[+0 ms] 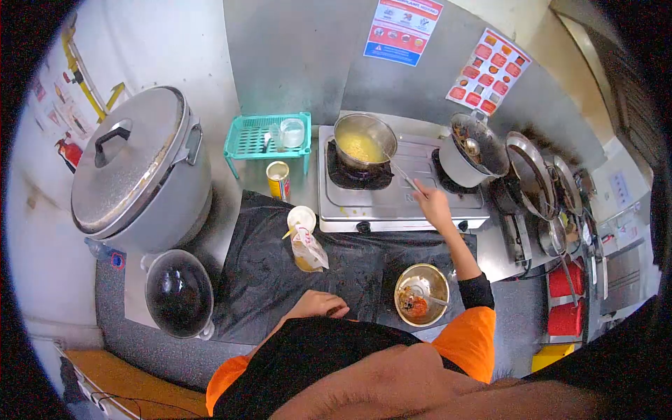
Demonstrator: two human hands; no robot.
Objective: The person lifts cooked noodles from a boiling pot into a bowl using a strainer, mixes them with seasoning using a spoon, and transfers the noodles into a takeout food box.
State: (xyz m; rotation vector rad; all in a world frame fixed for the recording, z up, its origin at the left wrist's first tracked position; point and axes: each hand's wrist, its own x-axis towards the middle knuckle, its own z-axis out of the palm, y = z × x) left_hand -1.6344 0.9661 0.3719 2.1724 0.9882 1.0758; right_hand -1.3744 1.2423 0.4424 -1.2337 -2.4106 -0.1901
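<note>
Right hand (432, 204) clamped on handle (404, 175), pot (364, 122) at stove's (434, 210) left edge; likely stirring, needs steadiness. Left hand (318, 305) grip: can't tell.

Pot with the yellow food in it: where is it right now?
In the head view, the pot sits on the left burner of the stove, just right of the green rack, up and left of the right hand.

The letter N marks the stove (423, 161); the posters (402, 32) are unreadable.
</note>
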